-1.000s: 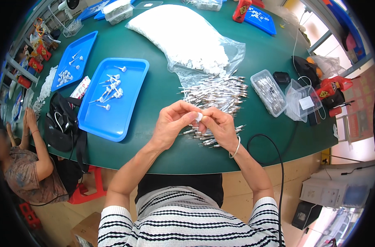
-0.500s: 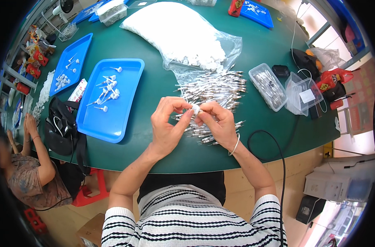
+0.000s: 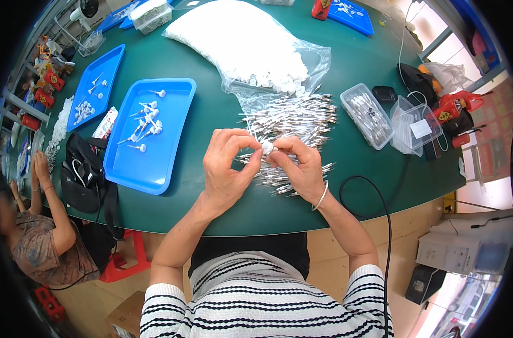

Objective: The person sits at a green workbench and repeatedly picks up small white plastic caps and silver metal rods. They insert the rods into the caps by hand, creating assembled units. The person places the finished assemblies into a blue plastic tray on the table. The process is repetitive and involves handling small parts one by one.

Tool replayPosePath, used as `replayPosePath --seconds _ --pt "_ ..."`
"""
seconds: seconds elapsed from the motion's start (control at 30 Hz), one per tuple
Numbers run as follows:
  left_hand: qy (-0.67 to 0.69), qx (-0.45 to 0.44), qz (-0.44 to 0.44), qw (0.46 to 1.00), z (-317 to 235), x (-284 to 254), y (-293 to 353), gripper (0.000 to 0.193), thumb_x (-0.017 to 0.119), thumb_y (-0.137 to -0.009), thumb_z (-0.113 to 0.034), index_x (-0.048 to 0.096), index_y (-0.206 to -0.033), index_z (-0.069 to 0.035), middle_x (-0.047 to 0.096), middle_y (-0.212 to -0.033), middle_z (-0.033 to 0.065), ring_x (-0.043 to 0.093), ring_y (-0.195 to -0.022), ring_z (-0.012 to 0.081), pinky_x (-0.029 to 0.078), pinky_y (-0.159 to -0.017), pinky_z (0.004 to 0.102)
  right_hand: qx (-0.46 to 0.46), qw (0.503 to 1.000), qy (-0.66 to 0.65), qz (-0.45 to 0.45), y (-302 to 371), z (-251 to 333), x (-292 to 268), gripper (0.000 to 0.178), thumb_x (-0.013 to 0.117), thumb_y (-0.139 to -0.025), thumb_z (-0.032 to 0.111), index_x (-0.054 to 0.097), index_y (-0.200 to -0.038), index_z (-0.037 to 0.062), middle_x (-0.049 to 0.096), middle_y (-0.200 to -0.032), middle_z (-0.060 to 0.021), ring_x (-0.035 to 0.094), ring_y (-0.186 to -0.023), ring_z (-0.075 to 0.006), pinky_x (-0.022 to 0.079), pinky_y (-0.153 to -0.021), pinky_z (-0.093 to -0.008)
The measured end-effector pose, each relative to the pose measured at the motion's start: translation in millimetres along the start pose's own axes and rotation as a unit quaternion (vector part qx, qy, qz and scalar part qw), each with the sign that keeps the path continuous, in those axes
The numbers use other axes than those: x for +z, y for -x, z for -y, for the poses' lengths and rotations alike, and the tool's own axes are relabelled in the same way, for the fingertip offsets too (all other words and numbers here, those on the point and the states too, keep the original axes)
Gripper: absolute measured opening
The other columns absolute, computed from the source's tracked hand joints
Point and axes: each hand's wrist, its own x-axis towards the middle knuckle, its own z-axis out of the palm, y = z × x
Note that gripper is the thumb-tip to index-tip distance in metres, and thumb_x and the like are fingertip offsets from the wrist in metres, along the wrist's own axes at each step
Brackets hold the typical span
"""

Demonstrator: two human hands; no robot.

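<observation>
A small white plastic cap [image 3: 267, 147] is pinched between my two hands, over the near side of a pile of thin metal rods [image 3: 290, 121]. My left hand [image 3: 228, 166] is closed, its thumb and forefinger at the cap's left side. On the other side, the thumb and forefinger of my right hand [image 3: 301, 169] close on the cap; the fingertips hide part of it. Whether a rod sits in the cap I cannot tell. Beyond the pile lies a large clear bag [image 3: 228, 39] of white caps, its mouth toward me.
Left of my hands is a blue tray [image 3: 175, 135] with several capped rods; another blue tray [image 3: 113, 67] lies farther left. A clear box [image 3: 375, 138] of rods stands right, near a black cable [image 3: 375, 194]. At the left edge a co-worker [image 3: 48, 236] sits beside a black bag [image 3: 79, 169].
My left hand has shifted slightly up and its fingers have moved a little on the cap. My right hand stays nearly in place. The view has moved slightly.
</observation>
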Motion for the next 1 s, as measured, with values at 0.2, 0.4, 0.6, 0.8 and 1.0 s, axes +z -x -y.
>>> replayPosePath --seconds 0.2,0.4,0.6,0.8,1.0 --pt "0.021 -0.018 0.01 1.0 2.4 0.2 2.2 0.019 0.069 -0.07 0.005 0.062 -0.085 -0.005 0.062 -0.087 0.0059 0.056 -0.079 0.0185 0.045 -0.07 0.0292 0.002 1.0 -0.002 -0.005 0.0 2.2 1.3 0.011 0.064 -0.088 0.005 0.06 -0.098 0.0004 0.066 -0.078 -0.0069 0.065 -0.071 -0.0112 0.052 -0.062 -0.0234" --pt "0.019 -0.014 0.005 1.0 -0.5 -1.2 0.5 0.019 0.07 -0.069 0.006 0.062 -0.083 -0.005 0.062 -0.087 0.006 0.057 -0.08 0.0191 0.045 -0.071 0.0302 -0.006 1.0 0.001 -0.004 -0.6 0.4 0.1 0.011 0.064 -0.088 0.005 0.061 -0.098 0.0004 0.066 -0.078 -0.0067 0.065 -0.07 -0.011 0.051 -0.062 -0.0232" --pt "0.026 -0.017 0.005 1.0 0.1 -0.7 1.5 0.02 0.07 -0.068 0.003 0.063 -0.084 -0.006 0.062 -0.087 0.0066 0.057 -0.082 0.0229 0.046 -0.07 0.0332 -0.011 1.0 0.008 -0.006 -0.6 0.7 0.2 0.011 0.065 -0.088 0.004 0.061 -0.098 0.0009 0.066 -0.077 -0.0068 0.065 -0.071 -0.0112 0.051 -0.061 -0.0234" --pt "0.027 -0.021 0.003 0.999 -1.0 -0.9 1.7 0.02 0.069 -0.068 0.003 0.062 -0.083 -0.006 0.062 -0.086 0.0066 0.057 -0.082 0.023 0.045 -0.071 0.0333 -0.021 1.0 0.018 -0.011 -1.0 -0.9 0.2 0.011 0.065 -0.087 0.004 0.061 -0.097 0.0013 0.066 -0.077 -0.0074 0.065 -0.07 -0.0113 0.051 -0.061 -0.0236" --pt "0.057 -0.054 0.01 0.997 -1.7 -0.1 1.9 0.018 0.068 -0.069 0.004 0.061 -0.083 -0.005 0.062 -0.086 0.0066 0.056 -0.079 0.0205 0.046 -0.068 0.0299 -0.019 1.0 0.023 -0.007 -1.0 2.0 0.2 0.011 0.065 -0.087 0.004 0.061 -0.097 0.0015 0.066 -0.077 -0.0069 0.065 -0.07 -0.0112 0.051 -0.061 -0.0234"
